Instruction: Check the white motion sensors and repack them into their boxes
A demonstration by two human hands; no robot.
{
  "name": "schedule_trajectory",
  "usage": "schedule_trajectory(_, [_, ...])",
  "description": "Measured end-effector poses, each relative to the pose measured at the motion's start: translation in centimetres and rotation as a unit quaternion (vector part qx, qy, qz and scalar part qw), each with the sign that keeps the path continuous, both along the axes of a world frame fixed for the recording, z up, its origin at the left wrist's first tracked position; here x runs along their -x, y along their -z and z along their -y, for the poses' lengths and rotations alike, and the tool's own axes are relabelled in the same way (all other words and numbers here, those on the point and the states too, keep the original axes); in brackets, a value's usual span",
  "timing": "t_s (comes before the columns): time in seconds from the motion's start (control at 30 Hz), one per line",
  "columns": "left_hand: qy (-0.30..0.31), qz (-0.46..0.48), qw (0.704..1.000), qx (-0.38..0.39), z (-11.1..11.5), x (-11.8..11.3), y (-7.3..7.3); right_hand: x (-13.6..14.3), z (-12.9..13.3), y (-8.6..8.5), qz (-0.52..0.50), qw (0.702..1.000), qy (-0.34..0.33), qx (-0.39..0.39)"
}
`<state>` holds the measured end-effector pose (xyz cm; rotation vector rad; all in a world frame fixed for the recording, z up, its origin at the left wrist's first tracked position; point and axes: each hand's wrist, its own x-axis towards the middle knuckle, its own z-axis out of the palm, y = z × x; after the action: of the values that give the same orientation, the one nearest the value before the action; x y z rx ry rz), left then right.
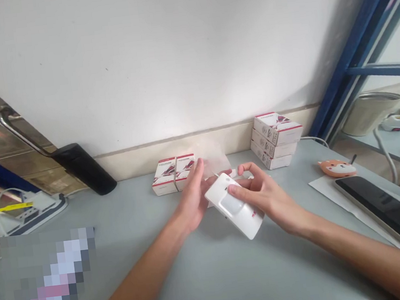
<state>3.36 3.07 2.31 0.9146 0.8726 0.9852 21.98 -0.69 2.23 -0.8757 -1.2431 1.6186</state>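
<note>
Here, the right hand (pixel 268 197) pinches the white device (pixel 234 206) above the surface (pixel 207 279); the left hand (pixel 193 201), loosely open, is beside it, contact unclear. Probably light, stiff, smooth: side edges suit gripping.

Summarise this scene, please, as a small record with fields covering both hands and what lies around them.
Right hand: the right hand grips a white device, thumb on its front
Left hand: the left hand is beside the device's upper end; contact unclear
Device pose: tilted, held above the grey table
Beyond left hand: two boxes side by side
Beyond right hand: stack of three boxes
Far right: dark-faced slab on white paper
Far left: black cylinder, near the wall
</note>
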Motion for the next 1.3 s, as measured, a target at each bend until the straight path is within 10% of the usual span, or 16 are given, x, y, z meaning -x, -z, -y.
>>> schedule_trajectory(1.3, [-0.083,0.137,0.987,-0.026,-0.24,-0.05,-0.09,-0.02,-0.71,0.64,0.075,0.993,0.082,-0.027])
